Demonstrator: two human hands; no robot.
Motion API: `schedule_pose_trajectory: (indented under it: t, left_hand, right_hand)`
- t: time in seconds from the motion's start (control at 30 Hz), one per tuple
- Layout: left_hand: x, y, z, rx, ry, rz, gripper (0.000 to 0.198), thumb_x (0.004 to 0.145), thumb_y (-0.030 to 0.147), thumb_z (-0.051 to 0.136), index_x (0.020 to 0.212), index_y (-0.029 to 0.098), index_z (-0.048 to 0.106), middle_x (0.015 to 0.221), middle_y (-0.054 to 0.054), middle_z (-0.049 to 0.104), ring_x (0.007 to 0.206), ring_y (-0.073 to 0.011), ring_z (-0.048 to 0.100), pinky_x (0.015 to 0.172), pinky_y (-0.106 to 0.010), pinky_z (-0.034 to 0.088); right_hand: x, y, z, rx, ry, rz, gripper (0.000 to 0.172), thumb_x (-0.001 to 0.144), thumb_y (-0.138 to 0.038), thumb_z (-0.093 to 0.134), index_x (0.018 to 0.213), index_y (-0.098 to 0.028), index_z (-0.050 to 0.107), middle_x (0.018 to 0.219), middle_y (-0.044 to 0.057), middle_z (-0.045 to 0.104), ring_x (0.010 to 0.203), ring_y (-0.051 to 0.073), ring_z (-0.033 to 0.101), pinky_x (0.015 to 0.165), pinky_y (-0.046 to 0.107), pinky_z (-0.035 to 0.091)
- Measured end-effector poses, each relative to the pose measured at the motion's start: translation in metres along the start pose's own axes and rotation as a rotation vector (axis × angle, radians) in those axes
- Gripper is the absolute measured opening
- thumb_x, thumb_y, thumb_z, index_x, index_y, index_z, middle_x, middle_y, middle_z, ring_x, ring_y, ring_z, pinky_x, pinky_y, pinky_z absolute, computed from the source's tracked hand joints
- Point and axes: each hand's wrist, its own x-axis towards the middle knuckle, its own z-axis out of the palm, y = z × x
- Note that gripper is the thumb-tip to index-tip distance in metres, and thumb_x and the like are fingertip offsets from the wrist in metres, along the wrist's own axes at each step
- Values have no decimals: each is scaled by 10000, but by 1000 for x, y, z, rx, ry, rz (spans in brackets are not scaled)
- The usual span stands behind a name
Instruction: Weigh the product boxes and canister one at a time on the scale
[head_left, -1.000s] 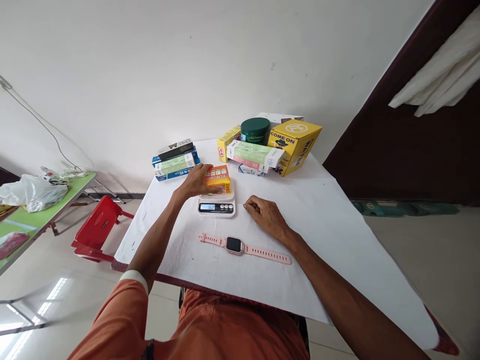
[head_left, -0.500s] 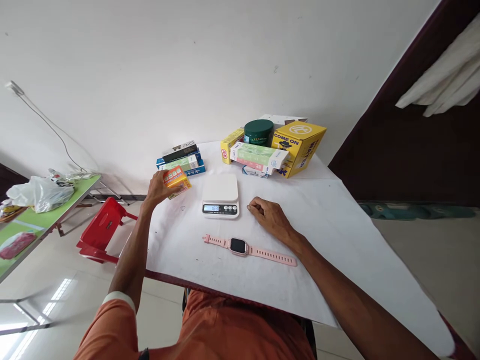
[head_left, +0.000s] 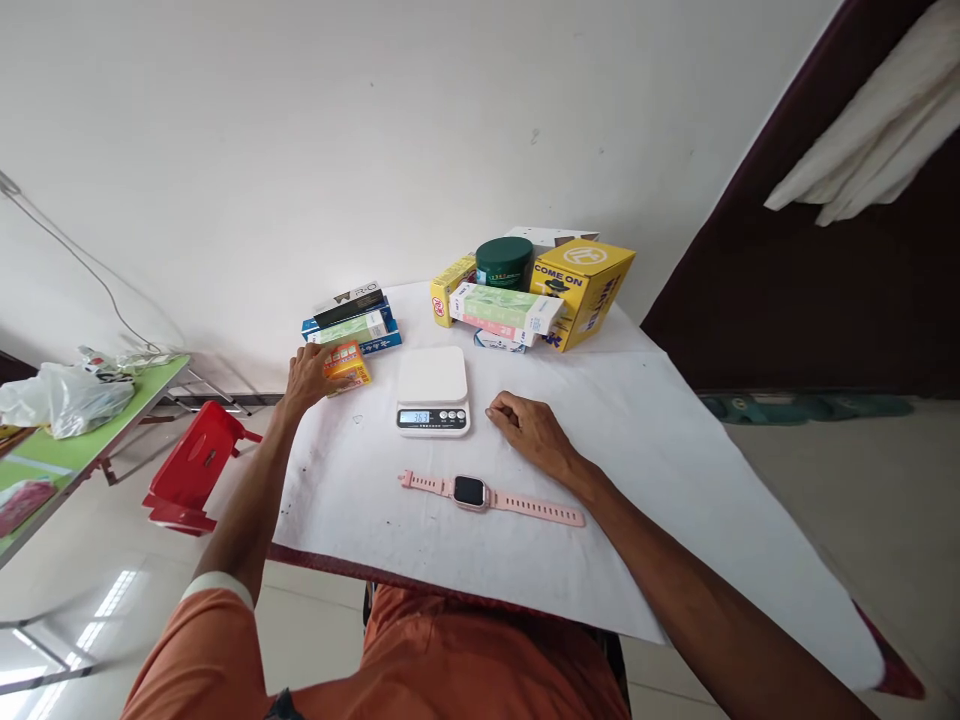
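My left hand [head_left: 306, 376] is closed on a small orange and yellow box [head_left: 349, 362], at the near side of a stack of narrow cartons. In that stack a black box [head_left: 352, 308] lies above a green and white carton [head_left: 360, 329] and blue boxes. A white digital kitchen scale [head_left: 433, 374] sits between my hands, its plate bare and its display lit. To its right my right hand [head_left: 531, 430] rests on the white cloth, fingers curled, with nothing visible in them. Nearer to me lies a smartwatch [head_left: 470, 491] with its pink strap stretched out flat.
At the back right stand a yellow "COME ON" box [head_left: 581, 295], a dark green-lidded tub [head_left: 505, 260], a slim yellow box [head_left: 452, 290] and a green-pink carton [head_left: 506, 312]. Left of the table are a red chair [head_left: 196, 465] and a green table [head_left: 139, 400] with a plastic bag [head_left: 71, 398].
My left hand has lowered the orange and yellow box slightly beside the stack. The scale's displayed number looks different. The view has shifted a little; my right hand stays put.
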Motion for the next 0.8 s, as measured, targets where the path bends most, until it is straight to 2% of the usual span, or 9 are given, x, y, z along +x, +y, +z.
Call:
schedule_pose_trajectory:
  t: [0.17,0.27,0.33,0.43,0.5,0.57,0.63,0.7,0.8]
  left_hand:
    - [-10,9,1,83,71,-54,551,830,437,793,1330,265,636,1420,-160,558,1314,-381,510,1092,-517,415]
    - [-8,22,-6,95,62,-64,610,811,406,806,1365,243,609,1430,-186,545,1317,-401,512,1081,-534,428]
    - [0,41,-14,64,88,-11,672,798,402,813,1404,230,579,1431,-198,536,1328,-411,508,1069,-543,442]
    - [21,90,-23,-26,141,213,642,851,367,763,1431,199,548,1407,-192,557,1326,-369,529,1086,-514,445]
    - [39,134,-23,-70,128,394,644,870,338,747,1456,194,522,1425,-185,560,1323,-348,538,1099,-503,439]
    - [60,181,-16,-63,82,502,671,872,321,741,1485,196,495,1449,-190,558,1334,-362,531,1083,-517,442]
    - [80,223,-5,-37,29,553,689,872,248,707,1514,182,467,1507,-205,522,1367,-375,505,1076,-513,442]
    - [98,256,7,12,-25,582,708,849,147,650,1529,177,456,1548,-205,495,1403,-385,472,1092,-518,424]
    - [116,282,20,90,-98,609,747,793,59,585,1521,173,466,1530,-194,518,1394,-385,477,1128,-539,377]
  right_hand:
    - [0,-1,0,3,7,-1,177,934,-321,526,794,-224,573,720,25,683,647,176,596,666,290,421]
    - [0,-3,-1,6,8,-2,169,934,-303,524,795,-222,575,731,27,686,653,176,597,674,288,421]
    - [0,-4,-2,4,5,1,168,936,-294,524,795,-220,579,732,28,686,653,176,594,674,288,417]
    - [0,-4,-2,3,-2,4,166,945,-288,527,811,-216,594,745,31,689,666,177,597,673,286,413]
    - [0,-3,-1,6,-2,5,163,947,-282,528,818,-214,601,749,29,689,673,178,599,675,283,412]
    - [0,-2,0,9,1,6,165,949,-274,526,813,-214,597,738,24,680,672,176,594,680,282,409]
    - [0,-2,1,9,1,11,164,946,-262,530,798,-216,584,725,17,669,662,172,583,684,281,402]
    - [1,-2,1,12,-2,18,157,937,-245,542,785,-217,568,720,13,660,655,168,573,688,280,393]
    - [2,-2,2,21,-6,23,157,933,-221,551,777,-220,551,712,7,647,652,165,565,685,278,379]
